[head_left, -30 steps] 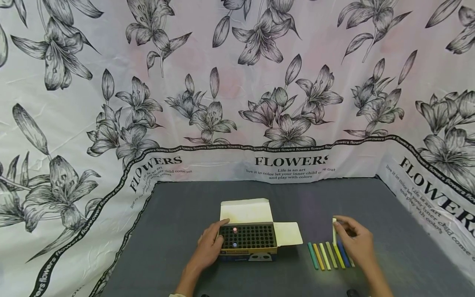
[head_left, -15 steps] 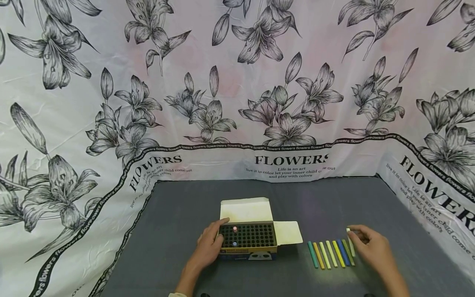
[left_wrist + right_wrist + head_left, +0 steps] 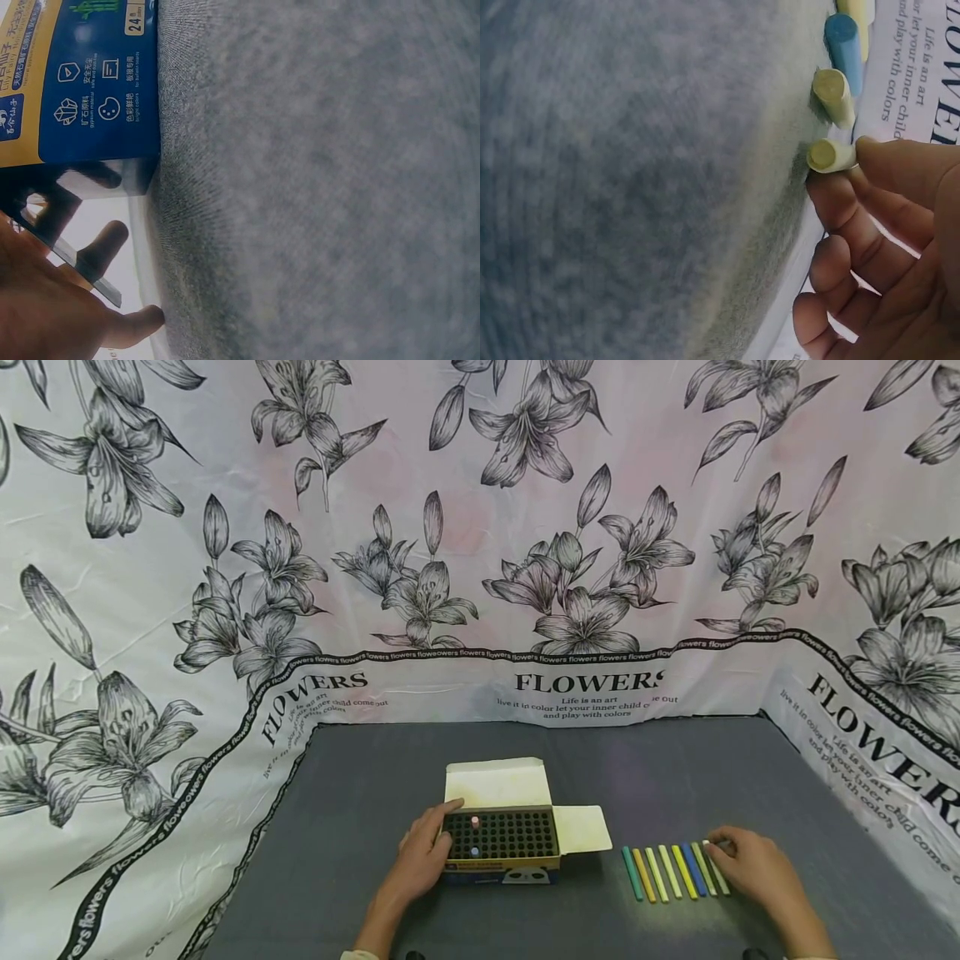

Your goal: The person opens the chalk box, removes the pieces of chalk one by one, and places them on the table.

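Observation:
In the head view my left hand [image 3: 422, 852] rests against the left end of an open chalk box [image 3: 504, 870], with finger and thumb at its rim. The left wrist view shows loosely spread fingers [image 3: 139, 324] beside the box's blue and yellow side. Two chalks stand in the black holed insert, one pink [image 3: 475, 822] and one blue [image 3: 475, 852]. On the right, my right hand [image 3: 752, 865] pinches a pale yellow chalk stick [image 3: 823, 155] between thumb and index finger, low at the table. It lies at the right end of a row of chalks, beside an olive-green chalk [image 3: 703, 868].
The rest of the row holds a teal chalk [image 3: 632, 873], an orange one, pale and bright yellow ones and a blue chalk [image 3: 693, 870]. White box flaps [image 3: 583, 831] spread behind and right of the box. A flowered cloth [image 3: 585, 693] hangs behind the grey table [image 3: 390, 760].
My right hand has moved right and down with the pale chalk, from upright above the row to lying at its right end. My left hand stays on the box.

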{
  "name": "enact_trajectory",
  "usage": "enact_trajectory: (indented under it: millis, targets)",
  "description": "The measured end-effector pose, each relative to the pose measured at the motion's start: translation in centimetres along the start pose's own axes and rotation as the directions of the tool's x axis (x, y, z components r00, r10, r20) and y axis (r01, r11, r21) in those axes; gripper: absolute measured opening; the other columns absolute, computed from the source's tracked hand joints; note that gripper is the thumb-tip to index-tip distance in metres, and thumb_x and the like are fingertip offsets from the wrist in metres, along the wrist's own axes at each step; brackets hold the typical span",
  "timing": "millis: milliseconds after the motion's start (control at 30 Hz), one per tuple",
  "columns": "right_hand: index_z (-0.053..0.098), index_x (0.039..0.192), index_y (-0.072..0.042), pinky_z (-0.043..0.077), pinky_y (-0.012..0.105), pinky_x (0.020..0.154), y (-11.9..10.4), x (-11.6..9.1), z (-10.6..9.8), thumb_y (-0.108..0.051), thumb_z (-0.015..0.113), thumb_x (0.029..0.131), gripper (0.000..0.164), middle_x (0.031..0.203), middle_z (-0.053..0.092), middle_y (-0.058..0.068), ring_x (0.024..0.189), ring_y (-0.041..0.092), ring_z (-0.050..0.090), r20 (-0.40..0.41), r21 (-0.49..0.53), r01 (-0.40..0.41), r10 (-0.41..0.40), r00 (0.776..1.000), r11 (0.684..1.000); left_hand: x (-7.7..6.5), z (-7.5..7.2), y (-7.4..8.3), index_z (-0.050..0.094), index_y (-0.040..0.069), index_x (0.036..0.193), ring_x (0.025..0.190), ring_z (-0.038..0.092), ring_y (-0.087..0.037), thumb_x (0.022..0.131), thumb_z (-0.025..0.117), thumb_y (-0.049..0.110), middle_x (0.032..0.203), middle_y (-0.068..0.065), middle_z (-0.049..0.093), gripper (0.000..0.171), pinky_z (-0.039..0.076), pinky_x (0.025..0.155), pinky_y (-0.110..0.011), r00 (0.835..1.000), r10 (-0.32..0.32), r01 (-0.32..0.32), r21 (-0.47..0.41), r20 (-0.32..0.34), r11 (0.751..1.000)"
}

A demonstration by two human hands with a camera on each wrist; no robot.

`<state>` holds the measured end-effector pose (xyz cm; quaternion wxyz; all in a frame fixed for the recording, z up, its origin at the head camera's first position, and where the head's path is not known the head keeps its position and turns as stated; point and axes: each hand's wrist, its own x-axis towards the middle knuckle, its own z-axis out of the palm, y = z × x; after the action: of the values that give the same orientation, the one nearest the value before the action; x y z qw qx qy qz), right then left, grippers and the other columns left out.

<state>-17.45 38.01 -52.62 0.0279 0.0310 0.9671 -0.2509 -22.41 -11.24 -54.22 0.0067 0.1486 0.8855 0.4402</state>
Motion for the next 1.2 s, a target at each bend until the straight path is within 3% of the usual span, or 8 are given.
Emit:
enact_trajectory:
  millis: [300, 567, 667, 767, 1000, 1200]
  targets:
    - [0.073, 0.111, -0.003, 0.053, 0.048, 0.064, -0.3, 0.3, 0.1, -0.030, 0.064, 0.097, 0.032, 0.102, 0.074, 0.021, 0.081, 0.029, 0.071, 0.027, -0.037, -0.040, 0.041, 0.999, 0.999, 0.0, 0.0, -0.1, 0.049, 0.029, 0.150, 0.144, 0.041, -0.043, 0.100, 0.041, 0.006, 0.151, -0.011, 0.051, 0.056, 0.028, 0.103, -0.075, 1.000, 0.010, -0.010, 0.018, -0.029, 1.000]
    - [0.070, 0.120, 0.001, 0.055, 0.047, 0.065, -0.4, -0.1, -0.3, -0.033, 0.060, 0.100, 0.041, 0.107, 0.073, 0.026, 0.082, 0.030, 0.071, 0.003, 0.032, -0.044, 0.044, 0.999, 0.999, 0.0, -0.1, 0.0, 0.047, 0.030, 0.152, 0.145, 0.039, -0.041, 0.102, 0.040, 0.009, 0.152, -0.008, 0.050, 0.055, 0.030, 0.101, -0.070, 1.000, -0.002, 0.002, 0.006, -0.002, 1.000]
    - [0.067, 0.126, 0.000, 0.055, 0.046, 0.066, -1.3, -0.4, -0.5, -0.034, 0.058, 0.102, 0.043, 0.110, 0.073, 0.026, 0.083, 0.029, 0.071, -0.055, 0.044, -0.043, 0.045, 0.997, 0.998, 0.0, -0.1, 0.0, 0.047, 0.030, 0.152, 0.145, 0.039, -0.041, 0.102, 0.040, 0.008, 0.153, -0.008, 0.050, 0.055, 0.029, 0.102, -0.072, 1.000, -0.004, 0.004, 0.003, -0.006, 1.000]
    - [0.066, 0.128, 0.000, 0.053, 0.044, 0.063, -2.5, -0.5, -0.5, -0.033, 0.059, 0.102, 0.042, 0.102, 0.075, 0.020, 0.078, 0.024, 0.069, -0.143, 0.041, -0.004, 0.009, 0.990, 0.999, 0.0, -0.1, 0.0, 0.048, 0.030, 0.151, 0.145, 0.039, -0.040, 0.101, 0.040, 0.009, 0.153, -0.008, 0.050, 0.055, 0.028, 0.104, -0.073, 1.000, -0.008, 0.008, 0.002, -0.015, 1.000]
    - [0.070, 0.122, -0.001, 0.043, 0.032, 0.056, -5.1, -0.5, 0.2, -0.027, 0.065, 0.099, 0.035, 0.081, 0.072, 0.005, 0.060, 0.006, 0.055, -0.342, 0.036, 0.132, -0.112, 0.933, 0.991, 0.1, 0.0, 0.1, 0.049, 0.030, 0.151, 0.144, 0.041, -0.041, 0.101, 0.040, 0.008, 0.152, -0.009, 0.051, 0.055, 0.029, 0.104, -0.073, 1.000, 0.008, -0.008, 0.012, -0.024, 1.000]
    - [0.071, 0.120, -0.004, 0.043, 0.027, 0.056, -6.8, -0.1, 1.5, -0.027, 0.067, 0.098, 0.032, 0.082, 0.072, 0.003, 0.061, 0.000, 0.053, -0.407, 0.088, 0.187, -0.136, 0.903, 0.978, -0.1, 0.1, -0.1, 0.050, 0.030, 0.150, 0.143, 0.041, -0.043, 0.100, 0.041, 0.007, 0.151, -0.010, 0.051, 0.056, 0.026, 0.104, -0.075, 0.999, 0.011, -0.011, 0.018, -0.034, 1.000]
